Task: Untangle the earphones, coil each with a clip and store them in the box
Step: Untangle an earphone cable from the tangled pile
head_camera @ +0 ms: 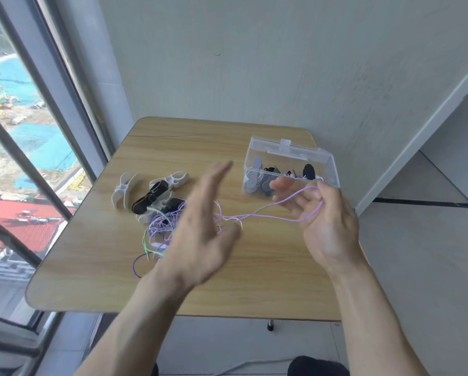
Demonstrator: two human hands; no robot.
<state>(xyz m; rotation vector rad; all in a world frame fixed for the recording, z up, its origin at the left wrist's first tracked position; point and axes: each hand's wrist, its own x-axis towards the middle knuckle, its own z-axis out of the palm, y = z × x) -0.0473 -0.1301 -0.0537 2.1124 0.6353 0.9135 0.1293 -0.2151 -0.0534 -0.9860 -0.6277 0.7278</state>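
A thin purple earphone cord (276,210) is held up in front of the clear plastic box (289,166).

The cord is looped over the curled fingers of the right hand (325,221). The left hand (200,226) is spread flat, blurred, nothing held. A tangled pile of purple and green cords (156,232) and white and black clips (146,196) is seen left of the box on the wooden table (91,267).

The left hand (200,229) is smeared by motion blur at mid-frame, its fingertips indistinct, and it hides part of the purple cord (268,213) and the tangle (159,226) beneath. The right hand (325,221) covers the clear box's (333,169) lower corner. The box's contents (grey and black shapes) are too small to identify. Both forearms run off the bottom edge.
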